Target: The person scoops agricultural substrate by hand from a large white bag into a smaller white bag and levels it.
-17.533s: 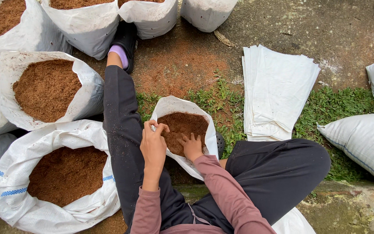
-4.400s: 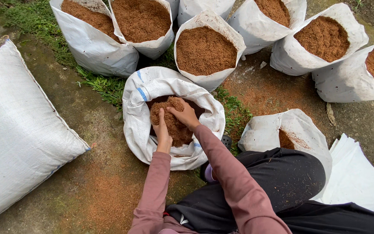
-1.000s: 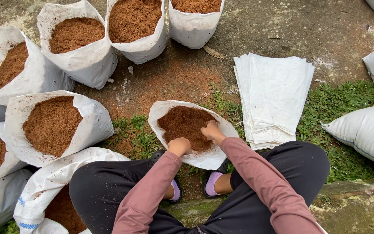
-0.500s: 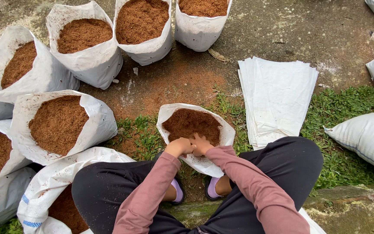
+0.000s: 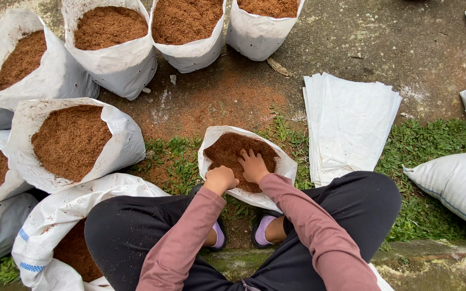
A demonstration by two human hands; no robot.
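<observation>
small white bag (image 5: 287, 167) | upright, open | brown coir (image 5: 227, 153) inside | on grass

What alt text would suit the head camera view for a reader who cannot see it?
A seated person presses both hands, the left hand and right hand, into brown fibre in a small white bag between their feet. Filled white bags stand on the left and beyond; a stack of flat empty bags lies on the right.

Matt white plastic bag (image 5: 211, 141), coarse brown fibre (image 5: 227, 153)

Left hand (image 5: 220, 179) curled into a loose fist, right hand (image 5: 253, 166) flat with fingers (image 5: 245, 156) spread, palm down, both forearms reaching forward in pink sleeves, knees bent wide
</observation>
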